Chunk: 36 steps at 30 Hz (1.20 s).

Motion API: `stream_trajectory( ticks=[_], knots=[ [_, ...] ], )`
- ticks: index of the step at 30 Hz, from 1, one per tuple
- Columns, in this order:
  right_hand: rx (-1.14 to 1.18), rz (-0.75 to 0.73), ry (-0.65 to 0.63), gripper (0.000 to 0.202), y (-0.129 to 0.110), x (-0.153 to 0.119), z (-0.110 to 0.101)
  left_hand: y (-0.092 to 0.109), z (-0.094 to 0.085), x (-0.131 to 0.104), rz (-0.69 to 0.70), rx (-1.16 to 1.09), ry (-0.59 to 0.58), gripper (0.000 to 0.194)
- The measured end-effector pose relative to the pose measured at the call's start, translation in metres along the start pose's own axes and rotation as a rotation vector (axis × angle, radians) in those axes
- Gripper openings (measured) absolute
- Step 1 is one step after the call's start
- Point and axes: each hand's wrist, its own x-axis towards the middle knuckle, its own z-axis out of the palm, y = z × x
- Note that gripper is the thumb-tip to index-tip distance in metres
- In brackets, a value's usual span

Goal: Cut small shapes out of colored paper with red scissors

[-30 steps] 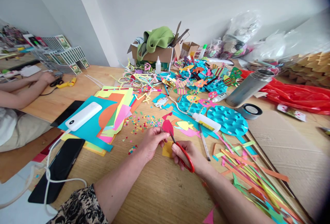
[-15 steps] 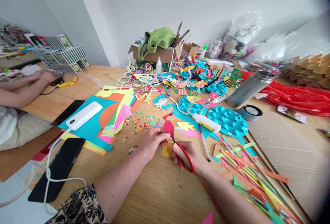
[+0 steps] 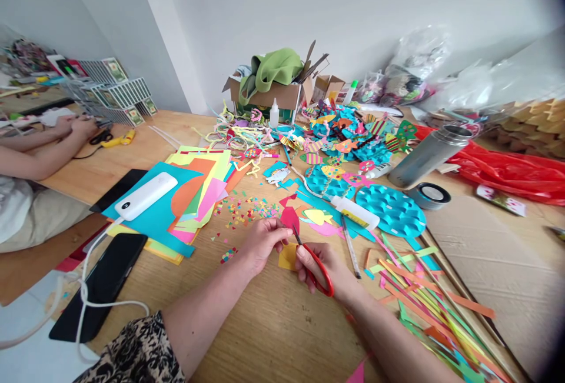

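Note:
Between thumb and fingers, my left hand (image 3: 265,243) pinches a small red paper piece (image 3: 290,219). Red-handled scissors (image 3: 318,271) are gripped in my right hand (image 3: 324,265), their blade tips at the lower edge of the red paper. Below the two hands a yellow paper piece (image 3: 288,257) lies on the wooden table. Tiny paper bits (image 3: 247,209) are scattered left of the red paper. A yellow fish cutout (image 3: 317,216) rests on pink paper just to the right.
Colored sheets (image 3: 176,206) with a white power bank (image 3: 148,195) lie at left. A glue bottle (image 3: 355,212), blue paper discs (image 3: 391,209), paper strips (image 3: 424,289) and a steel flask (image 3: 430,155) are at right. Another person's hands (image 3: 77,127) rest at far left.
The view has shifted very slightly. Both my hands, the scissors and the red paper hold nearly the same position.

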Motion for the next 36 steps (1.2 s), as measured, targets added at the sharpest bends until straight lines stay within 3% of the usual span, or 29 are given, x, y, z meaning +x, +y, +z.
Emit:
stream_trajectory(
  ticks=[36],
  knots=[
    [-0.007, -0.007, -0.012, 0.061, 0.0041, 0.0014, 0.0001, 0.0016, -0.0026, 0.0009, -0.019, 0.054, -0.03, 0.023]
  ],
)
